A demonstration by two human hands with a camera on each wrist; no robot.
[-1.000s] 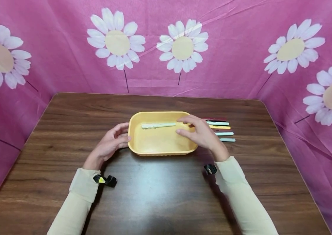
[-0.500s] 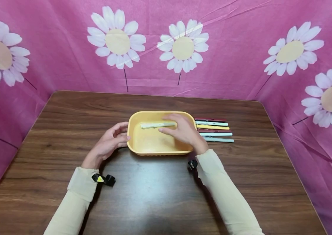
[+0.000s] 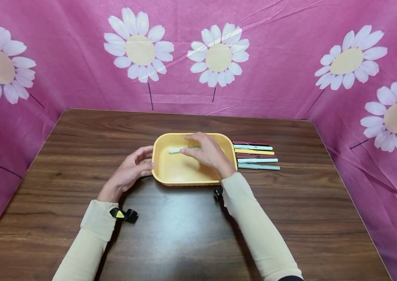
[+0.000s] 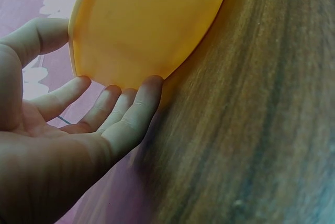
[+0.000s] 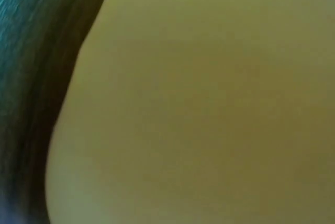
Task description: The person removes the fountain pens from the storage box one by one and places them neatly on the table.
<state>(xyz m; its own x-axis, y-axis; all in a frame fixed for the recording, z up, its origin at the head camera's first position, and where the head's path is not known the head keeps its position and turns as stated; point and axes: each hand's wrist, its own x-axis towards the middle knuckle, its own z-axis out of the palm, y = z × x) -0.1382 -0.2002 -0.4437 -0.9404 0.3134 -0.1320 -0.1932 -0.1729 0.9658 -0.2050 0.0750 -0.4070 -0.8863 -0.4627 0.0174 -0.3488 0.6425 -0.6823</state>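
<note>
A yellow plastic tray (image 3: pixel 174 171) stands on the table. At its left end my left hand (image 3: pixel 128 171) holds it, thumb at the rim and fingertips against the outer wall, as the left wrist view shows with the tray wall (image 4: pixel 146 25). Inside the tray lies a pale green pen (image 3: pixel 174 150) with a clip. My right hand (image 3: pixel 207 152) reaches over the tray from the right, its thumb and fingers spread around the pen and hiding its right part. Whether the fingers touch it is hidden. The right wrist view is filled by the blurred tray wall (image 5: pixel 199 103).
Several capped pens lie in a row right of the tray: a dark red pen (image 3: pixel 254 143), a yellow pen (image 3: pixel 258 152) and a pale blue pen (image 3: pixel 260 160) among them. Pink flowered cloth (image 3: pixel 272 78) surrounds the brown wooden table (image 3: pixel 177 242).
My right hand has moved left and into the tray, from its right rim to above the pen, uncovering the row of pens. The left hand stays at the tray's left end.
</note>
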